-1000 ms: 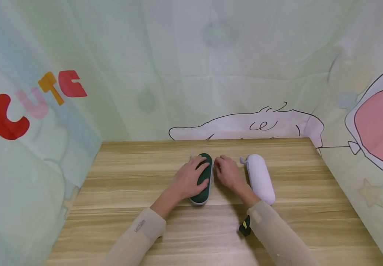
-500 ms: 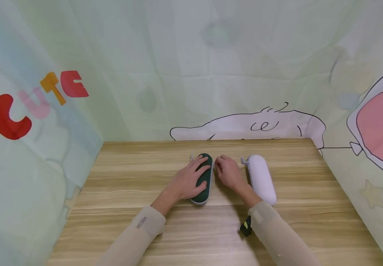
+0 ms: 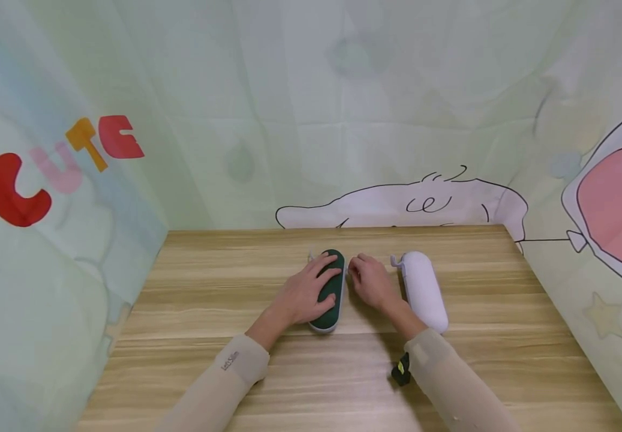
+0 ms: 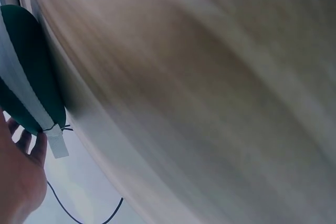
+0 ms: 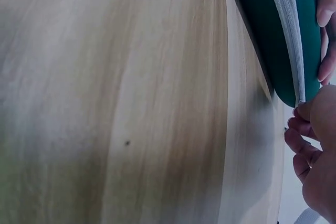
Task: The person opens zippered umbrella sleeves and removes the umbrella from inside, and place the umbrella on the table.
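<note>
A dark green, capsule-shaped zipper case (image 3: 330,312) with a pale grey zipper (image 5: 290,27) lies lengthwise on the wooden table. My left hand (image 3: 302,294) holds it from the left, with spread fingers and thumb over its top. A pale fabric tab (image 4: 58,144) sticks out at the far left end of the case, close to my left fingertips (image 4: 40,145). On the right side, my right hand (image 3: 372,282) pinches at the far end of the zipper, thumb against fingers. The zipper pull itself is hidden by those fingertips.
A white case (image 3: 424,291) of similar shape, with a strap loop (image 3: 396,261), lies just right of my right hand. A small black device (image 3: 400,370) sits at my right cuff. Printed fabric walls (image 3: 311,120) border the wooden table (image 3: 208,288) behind and at both sides.
Hands and cases keep nearly the same places throughout. The head view has shifted only very slightly.
</note>
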Action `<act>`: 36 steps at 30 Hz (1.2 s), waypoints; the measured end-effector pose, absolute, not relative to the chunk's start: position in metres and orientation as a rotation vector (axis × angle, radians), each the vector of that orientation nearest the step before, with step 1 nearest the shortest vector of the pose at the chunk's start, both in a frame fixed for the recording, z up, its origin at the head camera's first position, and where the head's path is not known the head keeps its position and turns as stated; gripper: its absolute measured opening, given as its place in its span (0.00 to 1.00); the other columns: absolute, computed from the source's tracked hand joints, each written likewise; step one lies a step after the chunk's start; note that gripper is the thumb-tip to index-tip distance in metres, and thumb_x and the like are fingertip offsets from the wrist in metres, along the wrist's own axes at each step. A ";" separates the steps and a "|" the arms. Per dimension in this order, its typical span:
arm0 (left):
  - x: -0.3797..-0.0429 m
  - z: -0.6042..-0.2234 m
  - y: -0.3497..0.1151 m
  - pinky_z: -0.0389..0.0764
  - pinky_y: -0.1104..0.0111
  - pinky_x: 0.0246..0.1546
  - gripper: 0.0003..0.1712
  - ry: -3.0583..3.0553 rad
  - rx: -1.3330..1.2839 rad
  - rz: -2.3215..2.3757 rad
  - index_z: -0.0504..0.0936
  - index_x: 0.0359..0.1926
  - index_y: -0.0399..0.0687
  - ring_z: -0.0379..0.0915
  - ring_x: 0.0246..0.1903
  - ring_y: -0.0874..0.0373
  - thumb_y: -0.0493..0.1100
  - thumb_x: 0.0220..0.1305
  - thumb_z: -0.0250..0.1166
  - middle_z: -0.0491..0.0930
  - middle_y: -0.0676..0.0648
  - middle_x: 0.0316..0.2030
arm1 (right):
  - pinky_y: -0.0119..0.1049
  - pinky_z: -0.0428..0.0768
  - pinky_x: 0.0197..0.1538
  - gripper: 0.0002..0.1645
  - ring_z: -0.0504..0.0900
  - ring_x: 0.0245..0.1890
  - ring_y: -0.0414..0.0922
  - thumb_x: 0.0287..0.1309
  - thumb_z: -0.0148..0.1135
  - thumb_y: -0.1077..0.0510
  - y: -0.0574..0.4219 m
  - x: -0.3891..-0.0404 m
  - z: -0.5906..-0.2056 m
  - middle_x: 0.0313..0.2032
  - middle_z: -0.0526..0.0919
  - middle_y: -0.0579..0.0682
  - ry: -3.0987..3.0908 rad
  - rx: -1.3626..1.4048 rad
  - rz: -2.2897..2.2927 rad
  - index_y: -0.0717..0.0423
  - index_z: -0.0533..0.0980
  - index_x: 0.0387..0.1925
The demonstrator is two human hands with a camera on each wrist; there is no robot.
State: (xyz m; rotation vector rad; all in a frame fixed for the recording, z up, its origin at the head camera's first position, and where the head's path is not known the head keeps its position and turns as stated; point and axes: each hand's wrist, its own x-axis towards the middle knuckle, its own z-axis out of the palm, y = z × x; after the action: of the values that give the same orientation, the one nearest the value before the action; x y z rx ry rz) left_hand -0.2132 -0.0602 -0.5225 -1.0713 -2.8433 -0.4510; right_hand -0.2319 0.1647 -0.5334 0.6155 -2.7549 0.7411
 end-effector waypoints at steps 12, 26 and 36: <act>-0.213 -0.523 -0.060 0.69 0.53 0.72 0.34 -2.847 -1.069 -0.482 0.72 0.77 0.57 0.43 0.83 0.54 0.60 0.74 0.54 0.53 0.52 0.83 | 0.46 0.82 0.43 0.04 0.80 0.35 0.48 0.71 0.65 0.65 0.167 -0.228 -0.533 0.35 0.81 0.50 -2.759 0.654 0.759 0.56 0.83 0.37; -0.212 -0.523 -0.059 0.73 0.51 0.70 0.34 -2.848 -1.061 -0.497 0.72 0.77 0.57 0.42 0.83 0.55 0.60 0.75 0.54 0.53 0.54 0.83 | 0.44 0.80 0.39 0.05 0.78 0.32 0.45 0.68 0.67 0.66 0.168 -0.223 -0.534 0.33 0.80 0.47 -2.712 0.682 0.735 0.55 0.82 0.34; -0.211 -0.523 -0.059 0.71 0.52 0.71 0.34 -2.856 -1.054 -0.493 0.72 0.77 0.57 0.41 0.83 0.56 0.59 0.75 0.54 0.53 0.53 0.83 | 0.44 0.80 0.39 0.05 0.78 0.32 0.44 0.70 0.66 0.64 0.167 -0.220 -0.534 0.33 0.80 0.46 -2.745 0.685 0.713 0.54 0.82 0.35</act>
State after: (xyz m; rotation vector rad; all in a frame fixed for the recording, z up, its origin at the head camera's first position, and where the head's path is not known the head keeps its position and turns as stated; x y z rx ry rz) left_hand -0.2115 -0.0589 -0.5227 -1.0540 -2.8559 -0.4931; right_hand -0.2201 0.1672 -0.5343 0.6855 -2.7448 0.7133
